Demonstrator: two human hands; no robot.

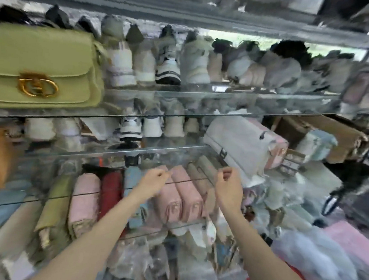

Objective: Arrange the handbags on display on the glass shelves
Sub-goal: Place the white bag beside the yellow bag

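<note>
Both the left hand [154, 179] and right hand [228, 185] hover with fingers curled, holding nothing visible, above two pink handbags [181, 197] lying side by side on a lower glass shelf [20, 199]. A green handbag [41, 66] sits higher left.

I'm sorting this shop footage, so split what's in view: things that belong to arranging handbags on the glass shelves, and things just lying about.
Belongs to the job:
green handbag
two pink handbags
grey handbag
glass shelf
left hand
right hand

Just lying about:
row of shoes
cardboard boxes
plastic wrapping
</note>
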